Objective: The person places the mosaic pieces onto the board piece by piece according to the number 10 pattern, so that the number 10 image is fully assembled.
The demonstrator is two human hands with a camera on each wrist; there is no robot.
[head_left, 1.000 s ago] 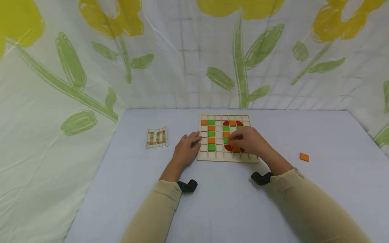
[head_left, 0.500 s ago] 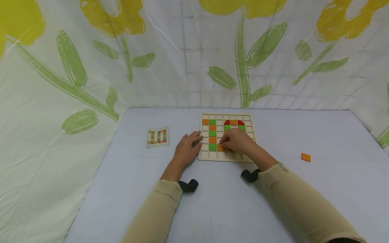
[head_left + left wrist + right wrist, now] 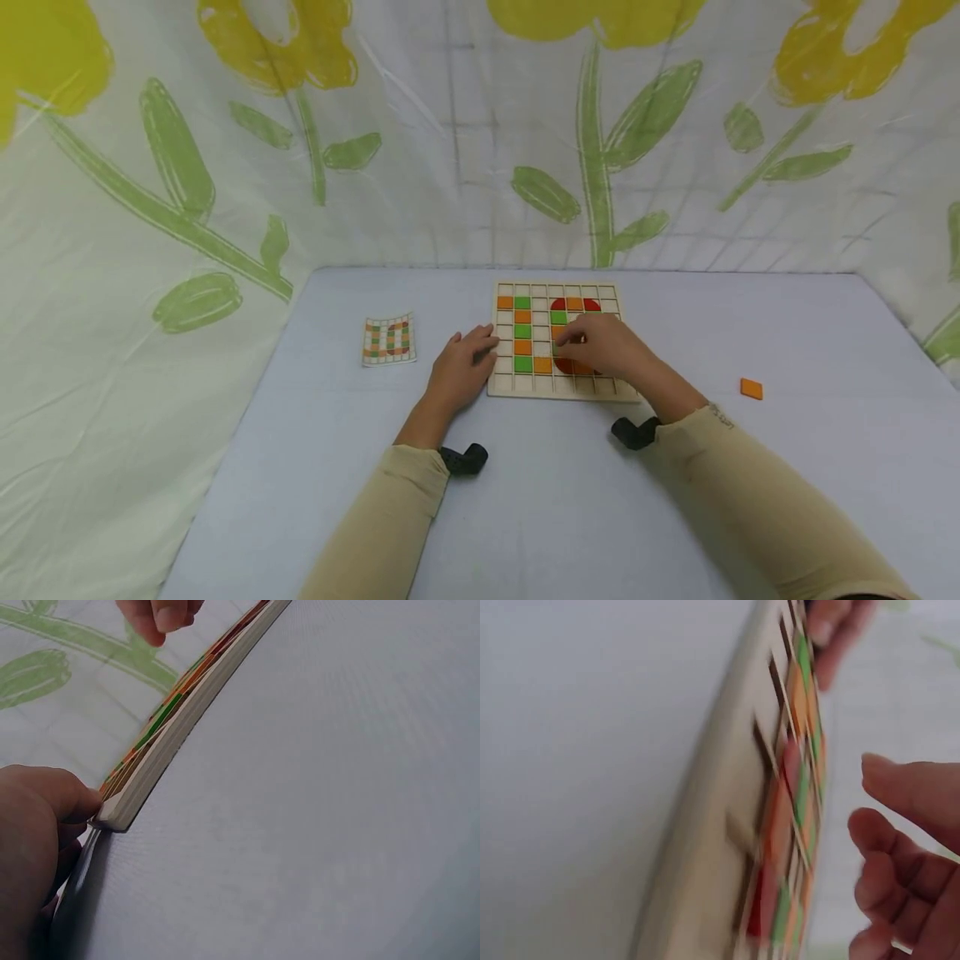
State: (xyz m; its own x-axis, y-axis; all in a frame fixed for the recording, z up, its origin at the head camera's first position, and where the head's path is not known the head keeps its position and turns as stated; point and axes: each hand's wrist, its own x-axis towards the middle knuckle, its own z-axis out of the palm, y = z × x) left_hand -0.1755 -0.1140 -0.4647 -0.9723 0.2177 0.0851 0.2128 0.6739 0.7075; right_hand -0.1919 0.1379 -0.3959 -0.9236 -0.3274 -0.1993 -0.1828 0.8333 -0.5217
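A wooden grid board (image 3: 510,383) lies on the table with orange, green and red tiles in some of its squares. My left hand (image 3: 459,367) rests at its left edge, fingers spread; in the left wrist view the thumb (image 3: 79,801) touches the board's corner. Over the right part of the board is my right hand (image 3: 611,346), which hides several squares. Its thumb and fingers (image 3: 874,829) are apart in the right wrist view, with nothing between them. An orange tile (image 3: 543,365) sits in the square just right of the lowest green tile (image 3: 522,364).
A small pattern card (image 3: 387,340) with a coloured grid lies left of the board. One loose orange tile (image 3: 751,388) is on the table to the right. Behind the table hangs a white cloth (image 3: 420,217) printed with yellow flowers.
My right hand moved left with an orange tile, set it in the bottom row beside the green one, let go and drew back to the right. My left hand stayed in place.
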